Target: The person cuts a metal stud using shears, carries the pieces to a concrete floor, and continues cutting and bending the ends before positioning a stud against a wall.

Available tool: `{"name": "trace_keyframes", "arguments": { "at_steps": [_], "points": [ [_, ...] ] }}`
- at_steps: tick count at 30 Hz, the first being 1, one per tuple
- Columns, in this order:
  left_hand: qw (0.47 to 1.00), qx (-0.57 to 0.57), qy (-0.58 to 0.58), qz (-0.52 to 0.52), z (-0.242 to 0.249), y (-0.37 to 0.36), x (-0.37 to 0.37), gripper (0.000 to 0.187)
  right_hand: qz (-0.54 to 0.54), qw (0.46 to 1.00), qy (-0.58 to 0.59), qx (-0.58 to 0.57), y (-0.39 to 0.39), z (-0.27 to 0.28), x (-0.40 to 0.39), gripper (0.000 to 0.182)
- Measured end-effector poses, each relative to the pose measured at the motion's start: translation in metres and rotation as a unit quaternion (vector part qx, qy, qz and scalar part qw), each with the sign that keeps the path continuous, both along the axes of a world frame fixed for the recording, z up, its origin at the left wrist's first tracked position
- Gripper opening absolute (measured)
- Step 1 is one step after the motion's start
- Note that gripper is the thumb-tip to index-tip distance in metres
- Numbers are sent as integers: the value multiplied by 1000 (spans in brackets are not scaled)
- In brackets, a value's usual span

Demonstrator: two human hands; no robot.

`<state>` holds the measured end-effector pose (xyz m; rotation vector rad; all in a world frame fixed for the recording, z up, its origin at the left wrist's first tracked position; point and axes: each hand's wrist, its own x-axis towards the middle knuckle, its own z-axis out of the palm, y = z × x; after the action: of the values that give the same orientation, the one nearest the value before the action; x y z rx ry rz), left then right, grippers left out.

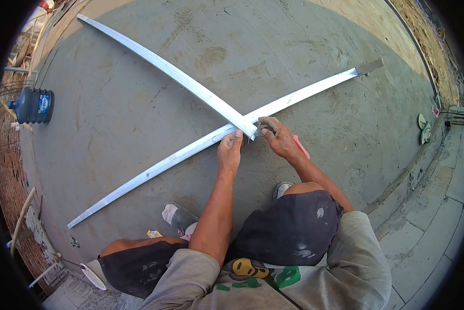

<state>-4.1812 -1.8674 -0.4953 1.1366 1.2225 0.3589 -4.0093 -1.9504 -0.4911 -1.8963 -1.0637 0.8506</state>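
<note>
Two long silvery metal bars cross near my hands on the concrete floor. The upper bar runs from the far left and lies over the lower bar, its near end just past the crossing. My left hand pinches the upper bar close to that end, thumb on top. Just right of the end, my right hand is closed, fingertips pressed together beside thin wire-like strands. What exactly it holds is too small to name. A flat pink object shows behind the right wrist.
A dull grey metal piece sits at the lower bar's far right end. A blue water jug lies on its side at left; sandals rest at right. Brickwork borders the left, a concrete ledge the right.
</note>
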Motion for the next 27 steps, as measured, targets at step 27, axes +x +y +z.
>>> {"name": "trace_keyframes", "arguments": {
  "at_steps": [27],
  "points": [
    [967, 75, 111, 217, 6, 100, 60, 93, -8, 981, -112, -156, -82, 10, 42, 38]
  ]
}}
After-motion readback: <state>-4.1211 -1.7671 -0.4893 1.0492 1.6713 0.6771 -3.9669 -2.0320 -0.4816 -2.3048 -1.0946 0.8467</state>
